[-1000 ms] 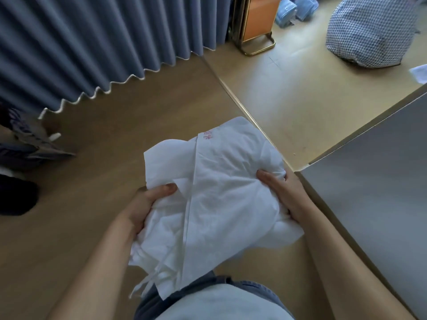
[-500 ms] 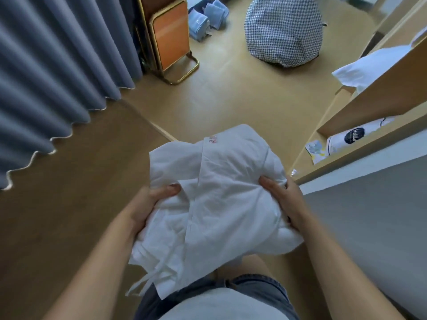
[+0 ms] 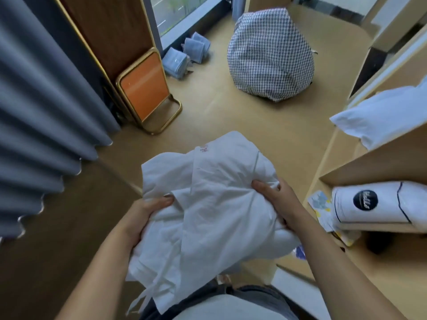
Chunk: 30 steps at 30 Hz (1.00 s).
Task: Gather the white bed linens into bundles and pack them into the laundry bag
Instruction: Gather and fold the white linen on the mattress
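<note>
1. Holding a crumpled bundle of white linens (image 3: 215,211) up in the air, right in front of the belly, off the floor (image 3: 231,116), loose ends hanging at the bottom.
2. Gripping its left edge with the left hand (image 3: 147,213), thumb on top, other fingers hidden under the cloth.
3. Gripping its right side with the right hand (image 3: 275,199), fingers curled into the folds.
4. Printed near the top of the bundle: a small red mark (image 3: 203,148).
5. Off to the left: a grey-blue curtain (image 3: 46,112), reaching down to the floor.
6. Off to the right: a wooden shelf (image 3: 381,162) with a white pack (image 3: 369,213) bearing a round black label, and a white pillow (image 3: 381,116) lying higher up.
7. Further on, just past the curtain: an orange panel (image 3: 144,88) in a gold frame, standing on the floor.
8. Far ahead on the floor: a fat checked laundry bag (image 3: 270,54), well apart from the bundle, with rolled blue towels (image 3: 184,54) to its left, near the window (image 3: 175,12).
</note>
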Each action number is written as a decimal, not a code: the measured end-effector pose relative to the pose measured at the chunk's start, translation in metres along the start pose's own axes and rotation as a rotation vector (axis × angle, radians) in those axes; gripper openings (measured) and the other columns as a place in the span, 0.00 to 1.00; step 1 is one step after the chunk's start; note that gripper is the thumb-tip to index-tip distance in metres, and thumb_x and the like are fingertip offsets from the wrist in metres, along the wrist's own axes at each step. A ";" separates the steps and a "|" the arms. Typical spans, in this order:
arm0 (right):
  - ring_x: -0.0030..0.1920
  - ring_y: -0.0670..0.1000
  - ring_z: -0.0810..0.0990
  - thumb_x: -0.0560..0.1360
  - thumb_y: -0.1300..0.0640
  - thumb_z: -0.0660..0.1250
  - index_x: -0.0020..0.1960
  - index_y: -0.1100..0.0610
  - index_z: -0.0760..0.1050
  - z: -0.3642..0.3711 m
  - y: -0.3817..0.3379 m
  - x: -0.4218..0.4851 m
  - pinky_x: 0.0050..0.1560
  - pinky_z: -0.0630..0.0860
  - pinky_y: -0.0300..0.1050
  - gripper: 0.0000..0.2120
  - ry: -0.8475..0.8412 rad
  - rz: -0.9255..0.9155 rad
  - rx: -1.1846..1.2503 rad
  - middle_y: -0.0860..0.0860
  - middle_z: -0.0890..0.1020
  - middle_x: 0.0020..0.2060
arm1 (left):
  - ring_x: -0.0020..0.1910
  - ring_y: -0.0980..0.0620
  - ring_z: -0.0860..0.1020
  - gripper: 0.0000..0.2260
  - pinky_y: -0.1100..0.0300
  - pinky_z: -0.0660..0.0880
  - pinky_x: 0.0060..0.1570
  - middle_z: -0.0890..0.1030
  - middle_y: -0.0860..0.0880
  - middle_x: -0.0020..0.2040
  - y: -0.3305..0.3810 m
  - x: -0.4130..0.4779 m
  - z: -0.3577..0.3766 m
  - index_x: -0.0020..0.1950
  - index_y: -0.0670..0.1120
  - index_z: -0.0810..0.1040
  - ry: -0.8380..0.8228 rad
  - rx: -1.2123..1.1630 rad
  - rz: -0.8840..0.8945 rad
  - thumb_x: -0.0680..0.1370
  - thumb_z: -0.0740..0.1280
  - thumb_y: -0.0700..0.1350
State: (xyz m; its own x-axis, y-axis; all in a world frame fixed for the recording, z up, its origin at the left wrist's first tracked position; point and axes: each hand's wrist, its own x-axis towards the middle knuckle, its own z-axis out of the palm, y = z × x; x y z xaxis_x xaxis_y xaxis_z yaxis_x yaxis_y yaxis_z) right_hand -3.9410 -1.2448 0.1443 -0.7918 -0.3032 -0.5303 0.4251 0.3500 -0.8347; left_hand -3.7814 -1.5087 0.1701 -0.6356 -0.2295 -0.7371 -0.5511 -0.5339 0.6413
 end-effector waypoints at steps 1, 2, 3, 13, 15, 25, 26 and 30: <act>0.51 0.47 0.83 0.56 0.36 0.77 0.59 0.50 0.77 0.001 -0.014 0.025 0.57 0.78 0.52 0.35 0.004 -0.004 -0.007 0.46 0.84 0.51 | 0.51 0.36 0.81 0.32 0.44 0.77 0.53 0.82 0.37 0.53 0.019 0.022 0.003 0.58 0.40 0.80 -0.006 -0.003 -0.001 0.55 0.77 0.49; 0.51 0.47 0.83 0.55 0.35 0.76 0.59 0.50 0.77 0.001 -0.028 0.051 0.57 0.77 0.53 0.36 0.010 -0.009 -0.003 0.46 0.84 0.51 | 0.52 0.35 0.81 0.33 0.42 0.76 0.56 0.82 0.36 0.54 0.040 0.045 0.006 0.59 0.40 0.80 -0.015 0.000 0.000 0.55 0.78 0.49; 0.51 0.47 0.83 0.55 0.35 0.76 0.59 0.50 0.77 0.001 -0.041 0.076 0.57 0.77 0.53 0.36 0.017 -0.018 0.005 0.46 0.84 0.51 | 0.53 0.35 0.81 0.33 0.41 0.74 0.58 0.82 0.36 0.55 0.061 0.069 0.010 0.59 0.40 0.80 -0.024 0.013 0.000 0.55 0.78 0.49; 0.52 0.51 0.83 0.54 0.31 0.77 0.58 0.54 0.76 -0.062 -0.165 0.290 0.57 0.77 0.57 0.40 0.189 0.075 0.108 0.51 0.83 0.52 | 0.49 0.37 0.82 0.25 0.50 0.79 0.43 0.82 0.37 0.54 0.284 0.271 0.112 0.61 0.41 0.79 -0.176 0.136 -0.038 0.65 0.74 0.46; 0.51 0.51 0.83 0.56 0.34 0.78 0.58 0.54 0.76 -0.083 -0.185 0.330 0.57 0.77 0.56 0.38 0.211 0.090 0.143 0.51 0.83 0.52 | 0.46 0.39 0.83 0.25 0.52 0.80 0.40 0.82 0.37 0.53 0.317 0.311 0.142 0.61 0.40 0.79 -0.182 0.147 -0.038 0.64 0.74 0.45; 0.52 0.48 0.79 0.64 0.43 0.77 0.57 0.54 0.72 -0.212 -0.301 0.567 0.58 0.74 0.48 0.28 0.240 0.059 0.158 0.49 0.79 0.53 | 0.36 0.43 0.83 0.10 0.53 0.81 0.36 0.84 0.39 0.44 0.460 0.494 0.307 0.53 0.42 0.82 -0.091 0.152 -0.009 0.73 0.70 0.41; 0.54 0.50 0.79 0.61 0.41 0.78 0.58 0.53 0.72 -0.225 -0.311 0.588 0.61 0.73 0.50 0.31 0.243 0.071 0.151 0.49 0.79 0.55 | 0.38 0.43 0.83 0.11 0.52 0.81 0.39 0.84 0.39 0.46 0.473 0.511 0.321 0.53 0.42 0.82 -0.086 0.159 -0.009 0.71 0.71 0.41; 0.55 0.50 0.80 0.57 0.41 0.79 0.61 0.53 0.72 -0.267 -0.351 0.668 0.62 0.74 0.53 0.37 0.242 0.106 0.186 0.49 0.80 0.56 | 0.45 0.41 0.83 0.24 0.46 0.79 0.52 0.83 0.38 0.51 0.524 0.585 0.373 0.57 0.40 0.81 -0.062 0.174 -0.053 0.62 0.75 0.45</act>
State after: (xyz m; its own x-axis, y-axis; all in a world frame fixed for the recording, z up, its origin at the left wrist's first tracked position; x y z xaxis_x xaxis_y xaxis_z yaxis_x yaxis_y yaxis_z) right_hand -4.7360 -1.3332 0.1225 -0.8107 -0.0463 -0.5837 0.5660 0.1933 -0.8014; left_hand -4.6434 -1.6195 0.1543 -0.6320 -0.1517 -0.7600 -0.6667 -0.3936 0.6330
